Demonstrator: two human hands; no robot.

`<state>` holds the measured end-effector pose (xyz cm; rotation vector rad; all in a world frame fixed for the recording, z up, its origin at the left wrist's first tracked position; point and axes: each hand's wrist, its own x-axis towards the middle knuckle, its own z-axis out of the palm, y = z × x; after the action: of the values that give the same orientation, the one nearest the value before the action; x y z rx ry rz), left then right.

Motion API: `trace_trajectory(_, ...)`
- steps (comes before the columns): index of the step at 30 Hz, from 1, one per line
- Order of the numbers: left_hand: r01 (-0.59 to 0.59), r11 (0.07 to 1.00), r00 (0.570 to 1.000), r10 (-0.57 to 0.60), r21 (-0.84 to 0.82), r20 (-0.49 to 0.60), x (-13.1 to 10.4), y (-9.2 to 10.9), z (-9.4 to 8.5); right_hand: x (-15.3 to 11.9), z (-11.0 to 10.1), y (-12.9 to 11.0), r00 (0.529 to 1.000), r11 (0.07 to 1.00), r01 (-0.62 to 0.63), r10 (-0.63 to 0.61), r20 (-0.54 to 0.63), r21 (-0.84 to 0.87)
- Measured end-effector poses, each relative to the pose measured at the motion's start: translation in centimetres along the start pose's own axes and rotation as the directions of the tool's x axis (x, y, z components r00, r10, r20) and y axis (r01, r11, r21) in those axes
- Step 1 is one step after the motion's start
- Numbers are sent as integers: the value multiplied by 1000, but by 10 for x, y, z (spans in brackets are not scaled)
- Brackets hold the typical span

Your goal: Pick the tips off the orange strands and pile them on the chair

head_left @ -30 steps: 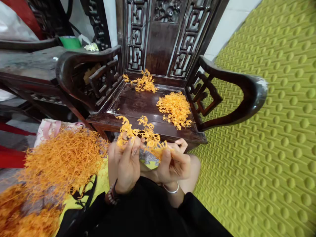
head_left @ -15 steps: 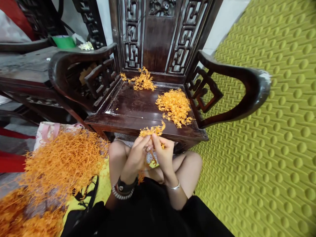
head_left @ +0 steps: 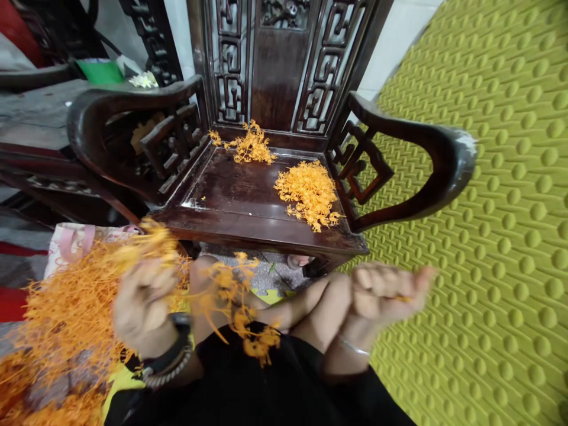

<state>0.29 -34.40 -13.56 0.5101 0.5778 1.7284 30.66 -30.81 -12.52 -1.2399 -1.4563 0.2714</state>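
My left hand, blurred by motion, is closed around a clump of orange strands in front of the large orange pile. A chain of orange pieces hangs to the right of that hand, over my lap. My right hand is closed above my knee at the right, with a small orange bit between its thumb and fingers. On the seat of the dark wooden chair lie a dense heap of orange pieces and a smaller, looser cluster near the backrest.
A pale bag with pink handles stands behind the large orange pile at the left. Beyond it, a side table holds a green container. The chair's curved armrests flank the seat. A yellow-green textured mat covers the right side.
My hands have moved from close together in front of the seat to far apart, left and right. The orange chain now stretches beside my left hand. The view has shifted slightly.
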Motion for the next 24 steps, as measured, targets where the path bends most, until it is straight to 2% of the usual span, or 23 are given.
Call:
trace_trajectory(1,-88,996,994,88,3,-72,0,12,-8,11,-16,12,997,991,47,-39,-59,128)
trace_trajectory(2,-121,992,988,122,21,-96,0,20,-12,22,-29,25,995,964,67,-44,-94,259)
trace_trajectory(3,-112,993,989,116,45,-97,-1,23,-13,32,-36,37,995,938,65,-34,-96,341)
trace_trajectory(5,-39,994,997,45,101,-66,0,14,-5,53,-34,57,1000,913,-6,15,-20,407)
trace_trajectory(8,9,994,1000,-6,107,-27,6,-18,16,86,-1,73,990,981,-100,82,114,166)
trace_trajectory(10,29,999,1000,-30,44,1,12,-33,26,107,26,78,986,993,-50,66,155,-107)
trace_trajectory(12,63,998,997,-61,-31,38,14,-40,30,127,49,83,984,922,30,40,173,-387)
trace_trajectory(14,96,993,994,-92,-72,65,13,-40,30,144,64,91,981,810,90,29,193,-580)
trace_trajectory(16,123,988,990,-115,-92,83,10,-38,29,155,73,102,965,687,117,91,245,-717)
trace_trajectory(18,150,983,985,-139,-107,103,7,-37,27,159,77,110,937,619,113,193,290,-777)
trace_trajectory(20,175,976,980,-159,-130,123,7,-37,27,154,77,111,945,654,82,188,266,-752)
trace_trajectory(21,180,973,978,-162,-142,129,7,-39,28,147,76,106,967,717,76,116,227,-693)
trace_trajectory(22,181,972,978,-161,-153,132,8,-40,29,138,76,97,985,801,89,19,174,-591)
trace_trajectory(24,179,970,978,-158,-162,135,10,-45,33,112,77,70,982,952,170,-144,120,-255)
